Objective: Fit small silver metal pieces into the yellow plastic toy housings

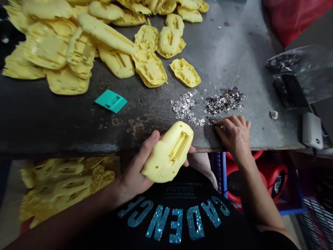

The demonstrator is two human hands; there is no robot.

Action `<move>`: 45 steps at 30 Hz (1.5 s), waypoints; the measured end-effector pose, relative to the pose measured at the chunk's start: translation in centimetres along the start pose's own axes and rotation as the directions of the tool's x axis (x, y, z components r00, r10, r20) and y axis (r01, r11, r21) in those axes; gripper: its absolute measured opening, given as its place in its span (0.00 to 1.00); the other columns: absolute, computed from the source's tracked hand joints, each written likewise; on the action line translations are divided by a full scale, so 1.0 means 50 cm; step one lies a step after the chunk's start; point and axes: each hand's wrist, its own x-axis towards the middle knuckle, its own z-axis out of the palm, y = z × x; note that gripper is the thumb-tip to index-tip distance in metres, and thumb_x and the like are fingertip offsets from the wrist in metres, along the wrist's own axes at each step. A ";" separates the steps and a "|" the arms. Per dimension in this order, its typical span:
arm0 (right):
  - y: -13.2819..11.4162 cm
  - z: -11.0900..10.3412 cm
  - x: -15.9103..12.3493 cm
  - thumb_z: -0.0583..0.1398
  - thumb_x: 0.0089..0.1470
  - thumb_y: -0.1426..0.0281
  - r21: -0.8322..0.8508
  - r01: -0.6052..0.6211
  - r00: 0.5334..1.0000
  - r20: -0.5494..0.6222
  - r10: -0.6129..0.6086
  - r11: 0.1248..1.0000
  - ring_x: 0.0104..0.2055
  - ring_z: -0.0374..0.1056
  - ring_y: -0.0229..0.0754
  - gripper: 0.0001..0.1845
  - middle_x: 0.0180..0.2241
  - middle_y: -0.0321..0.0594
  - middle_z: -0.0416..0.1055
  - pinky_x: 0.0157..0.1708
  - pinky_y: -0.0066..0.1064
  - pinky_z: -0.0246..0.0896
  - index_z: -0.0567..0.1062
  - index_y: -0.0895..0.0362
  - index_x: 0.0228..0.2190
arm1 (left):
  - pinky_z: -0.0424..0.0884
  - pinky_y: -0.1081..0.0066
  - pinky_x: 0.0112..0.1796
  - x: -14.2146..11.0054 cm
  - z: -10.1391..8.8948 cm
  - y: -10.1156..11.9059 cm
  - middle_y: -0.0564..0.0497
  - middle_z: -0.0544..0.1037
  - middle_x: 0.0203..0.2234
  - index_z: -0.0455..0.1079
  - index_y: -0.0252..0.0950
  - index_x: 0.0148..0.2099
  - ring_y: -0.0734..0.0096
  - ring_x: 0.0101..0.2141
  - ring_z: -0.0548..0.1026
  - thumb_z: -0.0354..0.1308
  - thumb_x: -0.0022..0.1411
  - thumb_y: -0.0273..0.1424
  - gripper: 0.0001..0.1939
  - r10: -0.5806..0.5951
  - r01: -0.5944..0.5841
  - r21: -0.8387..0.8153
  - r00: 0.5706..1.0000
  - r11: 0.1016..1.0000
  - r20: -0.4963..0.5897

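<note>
My left hand (142,170) is wrapped round a pale yellow plastic shell (162,166), raised in front of the table edge. The shell's outer side faces up, showing a rectangular battery slot and a patch of small holes. My right hand (235,133) rests at the table's front edge with its fingers pinched together beside the small metal contact pieces. One shiny contact piece (222,127) shows at its fingertips; the fingers partly hide what they grip. Just beyond lie a lighter pile of metal contact pieces (183,107) and a darker pile (225,100).
Many yellow shells (47,45) are heaped at the back left, with a single shell (186,72) lying apart. A teal plastic piece (111,100) lies on the grey table (156,104). At right are a plastic bag (307,66) and a white device (312,130). Red items fill a blue crate (291,208) below.
</note>
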 end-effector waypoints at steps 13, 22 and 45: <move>-0.030 -0.008 -0.039 0.64 0.73 0.62 0.119 0.063 0.998 -0.006 -0.062 0.991 0.47 0.73 0.54 0.07 0.41 0.41 0.82 0.47 0.48 0.59 0.83 0.48 0.43 | 0.77 0.69 0.32 0.003 0.026 0.001 0.41 0.89 0.48 0.84 0.37 0.60 0.60 0.34 0.84 0.55 0.71 0.65 0.40 0.010 -0.010 -0.008 0.998 1.000 -0.057; -0.018 -0.050 -0.010 0.64 0.65 0.69 0.156 0.020 1.000 -0.005 -0.019 0.988 0.41 0.77 0.49 0.02 0.36 0.36 0.84 0.50 0.46 0.58 0.79 0.49 0.38 | 0.75 0.73 0.27 0.001 0.028 -0.005 0.38 0.90 0.45 0.87 0.34 0.54 0.62 0.32 0.84 0.63 0.66 0.64 0.38 0.033 -0.033 -0.017 0.999 0.999 -0.018; -0.043 -0.064 -0.066 0.70 0.67 0.73 0.440 0.114 0.993 -0.087 -0.084 0.891 0.39 0.79 0.44 0.08 0.40 0.34 0.85 0.42 0.41 0.66 0.82 0.48 0.44 | 0.83 0.62 0.40 0.016 0.032 -0.029 0.35 0.90 0.49 0.79 0.30 0.61 0.51 0.39 0.89 0.63 0.71 0.51 0.31 -0.072 0.116 -0.207 0.976 0.971 0.207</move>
